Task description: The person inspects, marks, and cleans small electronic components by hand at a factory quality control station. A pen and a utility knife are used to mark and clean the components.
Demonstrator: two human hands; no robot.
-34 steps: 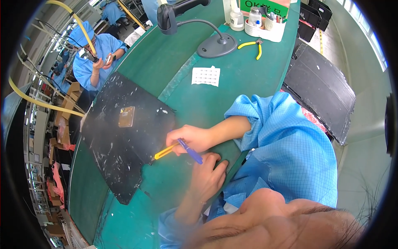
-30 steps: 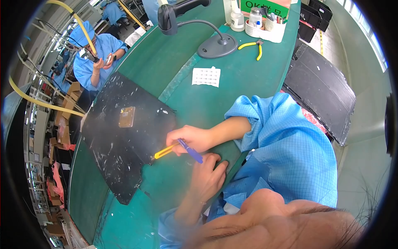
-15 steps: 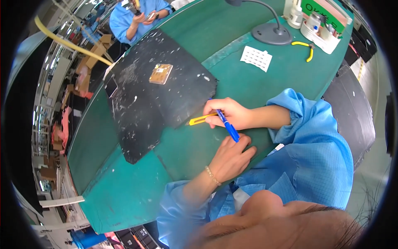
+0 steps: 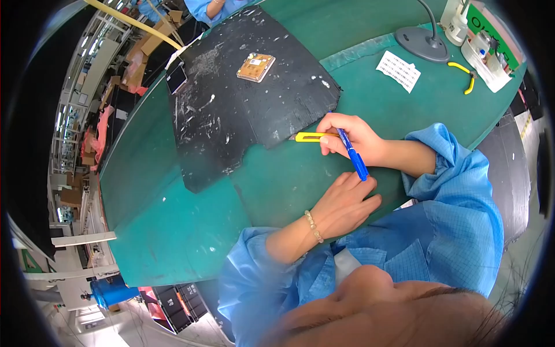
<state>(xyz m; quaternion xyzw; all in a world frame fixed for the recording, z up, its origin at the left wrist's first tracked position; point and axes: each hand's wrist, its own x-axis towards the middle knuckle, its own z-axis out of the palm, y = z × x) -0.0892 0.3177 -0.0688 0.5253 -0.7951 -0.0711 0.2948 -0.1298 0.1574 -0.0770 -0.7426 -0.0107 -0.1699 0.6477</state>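
Note:
My right hand (image 4: 359,139) is closed round a yellow utility knife (image 4: 308,137) and a blue pen (image 4: 354,156). The knife points left, toward the notched edge of a black mat (image 4: 202,127); the pen slants down across my fingers. Just below, my left hand (image 4: 346,205) rests palm down near the table's front edge, its fingers apart and loosely bent. The pen's lower end comes close to its fingertips; whether they touch I cannot tell. A small tan, square board-like piece (image 4: 255,67) lies on the mat, beyond both hands.
The table has a green top (image 4: 173,243). A dark flat rectangular piece (image 4: 176,78) lies at the mat's left edge. Farther right are a white label sheet (image 4: 399,71), yellow-handled pliers (image 4: 470,81), a lamp base (image 4: 422,44) and a white bottle tray (image 4: 494,72). A co-worker's blue sleeve (image 4: 199,8) shows beyond.
The whole view has shifted, so the table and my hands sit farther right. Both hands keep nearly the same pose, with knife and pen still held. The co-worker is now mostly out of view.

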